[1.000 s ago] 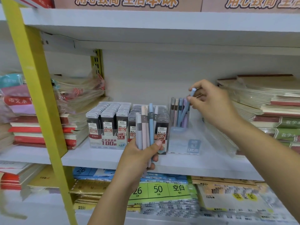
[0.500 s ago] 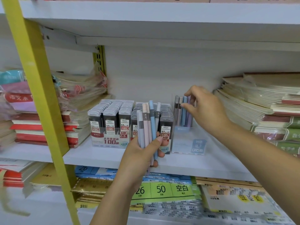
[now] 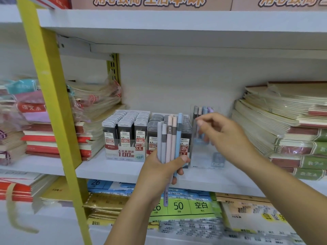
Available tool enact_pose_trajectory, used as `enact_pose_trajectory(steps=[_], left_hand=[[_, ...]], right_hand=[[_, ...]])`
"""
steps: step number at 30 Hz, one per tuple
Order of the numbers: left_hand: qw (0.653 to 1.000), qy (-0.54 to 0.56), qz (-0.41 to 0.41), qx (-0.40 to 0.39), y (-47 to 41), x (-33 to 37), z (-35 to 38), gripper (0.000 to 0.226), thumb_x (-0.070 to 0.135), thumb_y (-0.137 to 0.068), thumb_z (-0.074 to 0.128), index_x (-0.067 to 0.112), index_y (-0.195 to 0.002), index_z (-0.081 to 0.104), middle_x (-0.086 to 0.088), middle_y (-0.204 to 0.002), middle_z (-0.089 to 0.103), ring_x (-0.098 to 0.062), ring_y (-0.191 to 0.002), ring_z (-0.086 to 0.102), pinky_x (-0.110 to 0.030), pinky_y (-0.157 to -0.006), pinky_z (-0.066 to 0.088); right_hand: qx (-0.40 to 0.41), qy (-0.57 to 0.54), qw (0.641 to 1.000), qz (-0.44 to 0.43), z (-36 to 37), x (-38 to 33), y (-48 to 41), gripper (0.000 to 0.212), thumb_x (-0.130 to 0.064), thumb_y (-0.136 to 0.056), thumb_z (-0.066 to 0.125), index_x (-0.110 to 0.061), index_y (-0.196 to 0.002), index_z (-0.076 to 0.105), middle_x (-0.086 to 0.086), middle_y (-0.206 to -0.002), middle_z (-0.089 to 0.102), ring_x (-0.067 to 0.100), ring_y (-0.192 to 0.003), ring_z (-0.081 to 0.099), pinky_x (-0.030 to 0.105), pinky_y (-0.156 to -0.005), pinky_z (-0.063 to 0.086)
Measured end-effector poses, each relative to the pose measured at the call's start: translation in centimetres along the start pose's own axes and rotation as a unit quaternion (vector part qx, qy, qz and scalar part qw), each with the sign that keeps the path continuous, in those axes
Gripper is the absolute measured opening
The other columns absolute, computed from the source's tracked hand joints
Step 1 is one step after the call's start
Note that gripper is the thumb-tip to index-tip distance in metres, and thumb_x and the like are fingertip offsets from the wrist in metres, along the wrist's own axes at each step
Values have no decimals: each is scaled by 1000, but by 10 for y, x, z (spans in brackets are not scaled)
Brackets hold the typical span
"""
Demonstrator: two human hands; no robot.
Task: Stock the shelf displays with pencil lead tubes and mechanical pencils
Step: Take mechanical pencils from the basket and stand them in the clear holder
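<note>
left hand [image 3: 159, 172] is gripping pencils [image 3: 169, 138] low, left of holder [image 3: 201, 156] | right hand [image 3: 224, 135] is hovering empty, fingers loose, before holder | pencils are seeming light, stiff, slippery: pinch mid-barrel

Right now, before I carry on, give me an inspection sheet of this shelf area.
Surface: white shelf, bare along its front edge.
Job's things: lead tubes fill the display boxes; a few pencils stand in the clear box beside them.
Clutter: notebook stacks on both sides.
Hands: left hand grips a bundle of pencils upright; right hand blurred before the clear box, grip unclear.
Cables: nothing seen.
Surroundings: yellow post at left; paper packs on the shelf below.
</note>
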State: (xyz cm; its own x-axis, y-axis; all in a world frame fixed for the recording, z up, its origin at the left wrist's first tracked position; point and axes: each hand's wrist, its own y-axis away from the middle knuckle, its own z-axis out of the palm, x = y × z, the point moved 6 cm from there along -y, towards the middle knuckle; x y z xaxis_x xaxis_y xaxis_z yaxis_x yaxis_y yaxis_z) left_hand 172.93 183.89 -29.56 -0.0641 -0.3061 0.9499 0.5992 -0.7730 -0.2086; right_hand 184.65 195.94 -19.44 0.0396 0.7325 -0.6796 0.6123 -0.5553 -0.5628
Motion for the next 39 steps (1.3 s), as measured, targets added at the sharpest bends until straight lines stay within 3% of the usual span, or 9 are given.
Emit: enact_pose_trajectory(steps=[3, 7, 12, 16, 20, 25, 28, 32, 39], left_hand=[[1000, -12, 5, -21, 0, -2, 6, 21, 14, -86, 79, 16, -100, 64, -13, -86, 76, -11, -57, 57, -23, -48, 45], [999, -28, 6, -23, 1, -3, 7, 25, 16, -85, 79, 17, -105, 64, -12, -88, 77, -10, -57, 56, -23, -49, 46], [999, -36, 0, -19, 0, -4, 9, 25, 17, -87, 78, 17, -108, 64, -10, -88, 78, -10, -58, 59, -23, -49, 46], [999, -37, -3, -24, 1, -3, 8, 20, 22, -92, 71, 14, -110, 66, -6, -90, 79, -9, -62, 64, -22, -48, 46], [999, -26, -7, -21, 0, -1, 4, 13, 26, -92, 71, 16, -102, 68, -6, -85, 78, -10, -59, 61, -23, -48, 45], [1000, -4, -10, -15, 2, 0, 4, 11, 25, -91, 71, 16, -94, 66, -2, -75, 74, -7, -50, 51, -22, -45, 43], [1000, 0, -15, -6, 2, 0, 4, 15, 25, -91, 72, 13, -95, 64, 0, -70, 71, -7, -48, 49, -21, -43, 42], [1000, -7, -15, 4, 3, 0, 2, 15, 25, -91, 72, 14, -97, 64, 1, -68, 71, -7, -48, 48, -22, -43, 41], [1000, -9, -15, 3, 2, -1, 2, 17, 24, -93, 70, 10, -98, 62, 2, -67, 70, -8, -46, 47, -22, -41, 40]], right_hand=[[-59, -63, 996, 38, 19, -4, 12, 21, -32, -88, 65, -28, -109, 65, -4, -85, 72, 0, -67, 65, 8, -56, 45], [-49, -133, 988, 61, 18, -9, 10, 24, -25, -86, 71, -23, -109, 66, -3, -82, 74, 7, -69, 69, 15, -56, 49], [-48, -130, 988, 68, 20, -10, 7, 17, -12, -88, 68, -14, -105, 66, 5, -77, 73, 13, -66, 70, 20, -53, 52], [12, -157, 986, 60, 5, -12, 1, 20, -6, -88, 66, -15, -105, 61, 5, -75, 73, 16, -65, 70, 24, -55, 55], [125, -174, 976, -33, -42, -25, -13, 31, -3, -90, 61, -29, -101, 49, 12, -82, 71, 21, -77, 72, 23, -60, 54], [106, 3, 990, -98, -55, -30, -28, 33, -13, -89, 63, -43, -94, 50, 2, -85, 70, 23, -82, 69, 44, -72, 58], [71, 102, 987, -101, -43, -16, -34, 30, -13, -89, 66, -37, -97, 50, -5, -85, 69, 13, -76, 67, 38, -73, 57], [40, 148, 983, -99, -31, 5, -38, 31, -11, -89, 65, -35, -97, 48, -8, -83, 66, 8, -75, 65, 25, -69, 53], [58, 176, 979, -88, -34, 14, -45, 25, -17, -87, 68, -30, -93, 47, -7, -72, 67, 9, -69, 66, 27, -63, 51]])
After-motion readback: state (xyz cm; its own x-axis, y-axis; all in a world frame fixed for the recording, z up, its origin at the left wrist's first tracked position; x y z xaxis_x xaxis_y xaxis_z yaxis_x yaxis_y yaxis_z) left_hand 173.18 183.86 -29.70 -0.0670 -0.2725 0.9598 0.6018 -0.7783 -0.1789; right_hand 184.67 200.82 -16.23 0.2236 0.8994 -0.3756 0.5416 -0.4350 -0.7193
